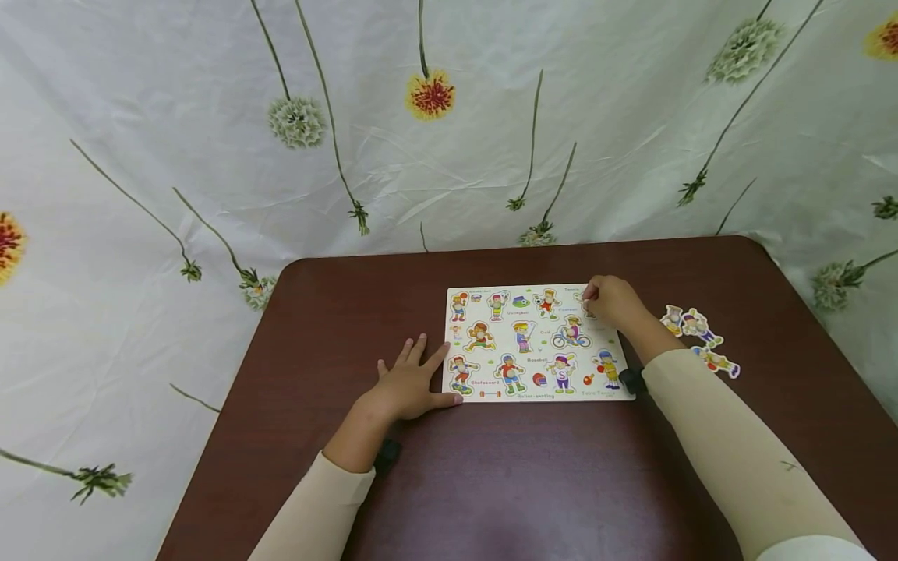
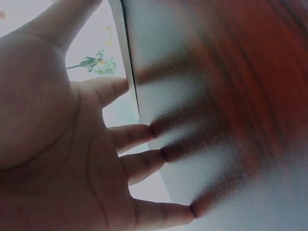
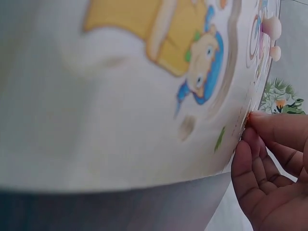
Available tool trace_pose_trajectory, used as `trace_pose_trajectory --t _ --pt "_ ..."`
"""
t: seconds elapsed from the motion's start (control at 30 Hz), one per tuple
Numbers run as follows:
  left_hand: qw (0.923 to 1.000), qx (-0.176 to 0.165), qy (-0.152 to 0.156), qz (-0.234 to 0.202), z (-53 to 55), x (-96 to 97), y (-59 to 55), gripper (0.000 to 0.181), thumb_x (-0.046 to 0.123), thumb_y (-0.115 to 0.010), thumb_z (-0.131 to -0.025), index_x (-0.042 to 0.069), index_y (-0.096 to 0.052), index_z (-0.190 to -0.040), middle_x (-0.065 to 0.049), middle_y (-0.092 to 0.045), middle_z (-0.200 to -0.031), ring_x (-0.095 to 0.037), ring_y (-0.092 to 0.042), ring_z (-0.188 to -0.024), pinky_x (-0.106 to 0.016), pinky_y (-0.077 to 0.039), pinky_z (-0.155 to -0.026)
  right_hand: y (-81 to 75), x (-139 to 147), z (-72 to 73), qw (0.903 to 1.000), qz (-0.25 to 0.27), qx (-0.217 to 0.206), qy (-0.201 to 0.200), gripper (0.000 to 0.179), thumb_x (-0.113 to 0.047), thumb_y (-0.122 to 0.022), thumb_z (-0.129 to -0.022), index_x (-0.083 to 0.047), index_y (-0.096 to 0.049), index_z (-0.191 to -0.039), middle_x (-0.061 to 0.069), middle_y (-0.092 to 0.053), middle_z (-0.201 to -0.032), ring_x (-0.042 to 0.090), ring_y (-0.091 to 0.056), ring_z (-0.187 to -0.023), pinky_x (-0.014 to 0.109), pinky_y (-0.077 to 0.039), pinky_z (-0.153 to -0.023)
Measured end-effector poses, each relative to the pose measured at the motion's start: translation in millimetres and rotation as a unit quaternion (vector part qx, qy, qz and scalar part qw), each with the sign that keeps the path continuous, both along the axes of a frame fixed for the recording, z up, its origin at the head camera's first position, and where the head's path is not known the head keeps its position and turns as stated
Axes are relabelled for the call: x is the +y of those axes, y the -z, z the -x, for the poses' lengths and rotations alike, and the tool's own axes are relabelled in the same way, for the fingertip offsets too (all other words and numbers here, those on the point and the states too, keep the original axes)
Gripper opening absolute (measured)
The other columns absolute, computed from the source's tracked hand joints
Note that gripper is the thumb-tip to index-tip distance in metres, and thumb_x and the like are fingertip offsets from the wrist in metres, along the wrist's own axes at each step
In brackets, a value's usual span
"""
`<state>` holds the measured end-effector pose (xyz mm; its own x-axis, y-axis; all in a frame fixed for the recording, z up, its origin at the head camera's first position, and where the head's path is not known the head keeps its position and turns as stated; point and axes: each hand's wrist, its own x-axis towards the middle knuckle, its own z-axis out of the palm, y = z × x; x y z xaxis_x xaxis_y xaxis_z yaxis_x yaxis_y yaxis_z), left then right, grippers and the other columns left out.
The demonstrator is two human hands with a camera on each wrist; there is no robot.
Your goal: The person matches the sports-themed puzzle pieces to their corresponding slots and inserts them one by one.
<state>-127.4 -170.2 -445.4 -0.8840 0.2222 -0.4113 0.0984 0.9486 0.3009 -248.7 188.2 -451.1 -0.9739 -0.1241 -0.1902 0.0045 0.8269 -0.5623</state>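
Observation:
A white puzzle board (image 1: 503, 347) printed with children playing sports lies on the table, many of its recesses filled with figure pieces. My left hand (image 1: 407, 388) is spread flat at its left side, thumb on the lower left corner and index fingertip at the edge. In the left wrist view, the other fingertips touch the tabletop. At the upper right of the board, my right hand (image 1: 617, 302) pinches a small puzzle piece (image 3: 248, 117) between thumb and fingers, close against the surface. Most of that piece is hidden by the fingers.
Right of the board, several loose figure pieces (image 1: 700, 327) lie in a small cluster beside the right forearm. Pale round knobs (image 3: 272, 28) stand up from the board in the right wrist view. Behind the brown table (image 1: 365, 312) hangs a flower-printed cloth (image 1: 477, 171).

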Motion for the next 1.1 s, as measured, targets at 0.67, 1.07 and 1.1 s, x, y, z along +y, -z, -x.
trace_pose_trajectory --t 0.67,1.07,1.1 --pt "1.0000 0.006 0.004 0.003 -0.9 2.6 -0.6 0.093 0.066 -0.066 -0.088 0.033 -0.021 -0.163 -0.015 -0.005 -0.172 -0.038 -0.003 -0.159 -0.080 -0.009 -0.114 -2.8 9 -19.0 0.9870 0.132 0.007 0.091 0.037 -0.026 -0.056 -0.104 -0.002 -0.057 -0.132 0.019 -0.059 -0.126 0.035 -0.056 -0.116 0.046 -0.050 -0.093" --pt "1.0000 0.002 -0.003 0.000 -0.1 2.3 1.0 0.094 0.065 -0.066 -0.088 0.034 -0.020 -0.163 -0.014 -0.005 -0.172 -0.037 -0.002 -0.159 -0.079 -0.008 -0.115 -9.0 13 -39.2 0.9622 0.217 0.082 0.142 0.037 -0.027 -0.059 -0.104 -0.006 -0.060 -0.134 0.016 -0.061 -0.126 0.032 -0.059 -0.118 0.040 -0.049 -0.096" --pt "1.0000 0.002 -0.004 -0.001 0.1 2.2 0.9 0.094 0.065 -0.066 -0.088 0.034 -0.020 -0.163 -0.014 -0.005 -0.172 -0.037 -0.002 -0.159 -0.079 -0.008 -0.115 -9.7 14 -40.7 0.9616 0.218 0.087 0.142 0.037 -0.028 -0.059 -0.103 -0.006 -0.060 -0.134 0.015 -0.061 -0.125 0.031 -0.060 -0.117 0.037 -0.049 -0.095"
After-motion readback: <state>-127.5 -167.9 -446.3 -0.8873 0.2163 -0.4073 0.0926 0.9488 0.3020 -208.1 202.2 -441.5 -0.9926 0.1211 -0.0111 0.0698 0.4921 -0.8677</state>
